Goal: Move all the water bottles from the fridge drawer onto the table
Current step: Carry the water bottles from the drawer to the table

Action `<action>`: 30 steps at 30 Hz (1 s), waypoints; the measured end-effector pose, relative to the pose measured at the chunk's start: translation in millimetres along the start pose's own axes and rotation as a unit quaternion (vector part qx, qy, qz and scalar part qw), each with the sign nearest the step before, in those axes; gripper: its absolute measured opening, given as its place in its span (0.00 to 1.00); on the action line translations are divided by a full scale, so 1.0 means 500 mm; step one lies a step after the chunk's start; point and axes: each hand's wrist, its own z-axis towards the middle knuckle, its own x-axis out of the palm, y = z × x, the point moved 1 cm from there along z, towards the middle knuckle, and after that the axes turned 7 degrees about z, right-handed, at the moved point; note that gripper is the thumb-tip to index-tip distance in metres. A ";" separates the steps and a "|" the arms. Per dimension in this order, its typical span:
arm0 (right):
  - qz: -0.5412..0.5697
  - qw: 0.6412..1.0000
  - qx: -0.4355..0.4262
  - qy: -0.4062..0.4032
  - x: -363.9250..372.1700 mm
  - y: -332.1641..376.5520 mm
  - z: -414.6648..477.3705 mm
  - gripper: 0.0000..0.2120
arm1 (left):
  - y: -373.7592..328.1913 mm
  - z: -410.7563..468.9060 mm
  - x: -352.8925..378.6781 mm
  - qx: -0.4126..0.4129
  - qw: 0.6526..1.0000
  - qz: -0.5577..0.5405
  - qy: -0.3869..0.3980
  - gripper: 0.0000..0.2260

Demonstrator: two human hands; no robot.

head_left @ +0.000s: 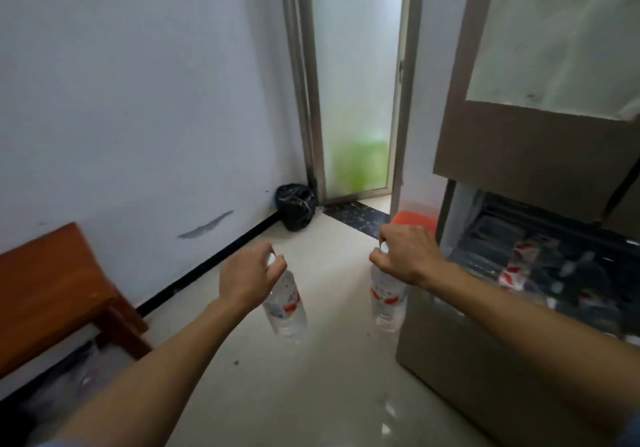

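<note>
My left hand (pixel 247 275) grips the white cap of a clear water bottle (pixel 285 304) with a red-and-white label; the bottle hangs tilted over the floor. My right hand (pixel 405 256) holds a second, like bottle (pixel 388 299) by its cap, hanging upright just left of the fridge drawer (pixel 450 353). The drawer is pulled open at the right, and several more bottles (pixel 517 264) lie inside it, blurred. A brown wooden table (pixel 45 294) stands at the left against the wall.
The fridge body (pixel 540 141) rises above the drawer on the right. A black rubbish bag (pixel 294 211) sits in the corner beside a frosted glass door (pixel 356 100). An orange object (pixel 414 221) lies behind my right hand. Pale tiled floor (pixel 277 394) lies between table and fridge.
</note>
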 end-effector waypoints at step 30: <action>0.117 0.844 -0.470 0.231 0.687 1.612 0.132 0.10 | 1.326 -0.661 -0.426 -0.488 0.859 0.154 -0.001 0.13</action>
